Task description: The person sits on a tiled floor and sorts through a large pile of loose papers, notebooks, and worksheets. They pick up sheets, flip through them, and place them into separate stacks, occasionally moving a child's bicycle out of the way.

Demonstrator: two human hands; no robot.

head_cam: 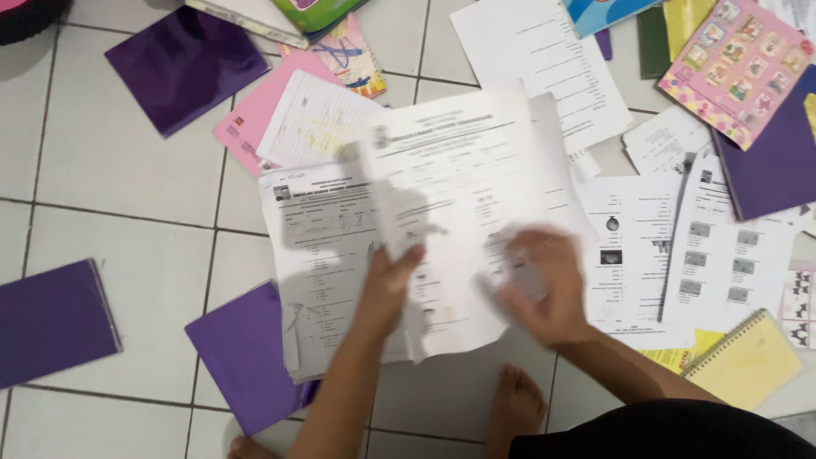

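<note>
A white tiled floor (127,178) lay under everything, strewn with papers and books. Largest among the loose things was the white printed sheet (459,195) raised between the two hands, its upper half standing clear above them. The left hand (387,285) gripped the sheet's left edge, fingers closed over the paper. The right hand (544,289) pinched the sheet's lower right part; it was blurred, so the exact grasp of its fingers could not be told.

Under and to the left of the left hand lay a stack of white worksheets (319,272). Below that stack and left of the left forearm a purple folder (242,353) rested on the tiles, with another purple folder (51,319) well apart, farther left. A third purple cover (183,64) lay far above the left hand.

Right of the right hand sat a white page with small grey pictures (722,263). Below it lay a yellow spiral notebook (748,357). Far above the right hand was a pink book with rows of small pictures (739,59). A bare foot (518,408) showed just below the right hand.
</note>
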